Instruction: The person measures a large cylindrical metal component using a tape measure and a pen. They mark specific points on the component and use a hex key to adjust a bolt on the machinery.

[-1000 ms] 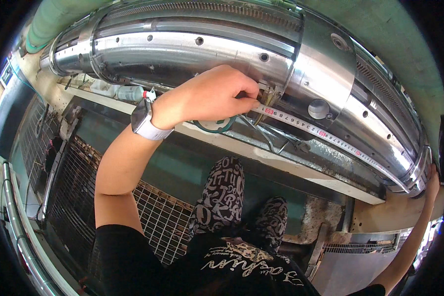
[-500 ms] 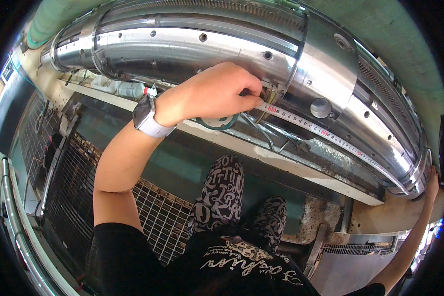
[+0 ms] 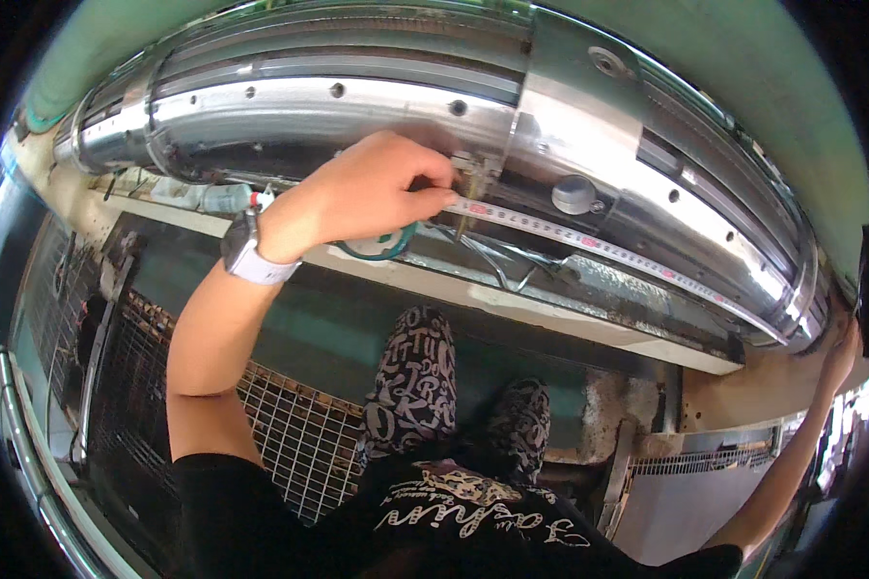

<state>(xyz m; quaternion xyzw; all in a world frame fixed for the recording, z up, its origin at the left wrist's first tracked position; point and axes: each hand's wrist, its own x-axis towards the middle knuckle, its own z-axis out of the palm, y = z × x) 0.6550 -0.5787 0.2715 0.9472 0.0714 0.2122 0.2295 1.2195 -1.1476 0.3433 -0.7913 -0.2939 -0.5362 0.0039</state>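
My left hand (image 3: pixel 381 188), with a watch (image 3: pixel 246 249) on its wrist, pinches a white tape measure (image 3: pixel 541 228) at one end of its blade. The blade stretches to the right along the front of a long shiny metal cylinder (image 3: pixel 290 118). At the cylinder's far right end, close to where the blade reaches, is my right hand (image 3: pixel 846 340). Its fingers are mostly hidden by the cylinder's end and the dark picture rim, so their grip does not show. A round knob (image 3: pixel 574 194) sticks out of the cylinder just above the blade.
Below the cylinder runs a pale rail (image 3: pixel 550 307) with bent metal rods (image 3: pixel 488 259) on it. A small bottle (image 3: pixel 230 199) lies left of my wrist, and a green ring-shaped thing (image 3: pixel 377 249) sits under my hand. Wire grating (image 3: pixel 304 434) covers the floor at left.
The whole view has shifted, so the cylinder and both hands appear further left or slightly moved. My left hand keeps its pinch on the tape, and the blade stays stretched along the cylinder.
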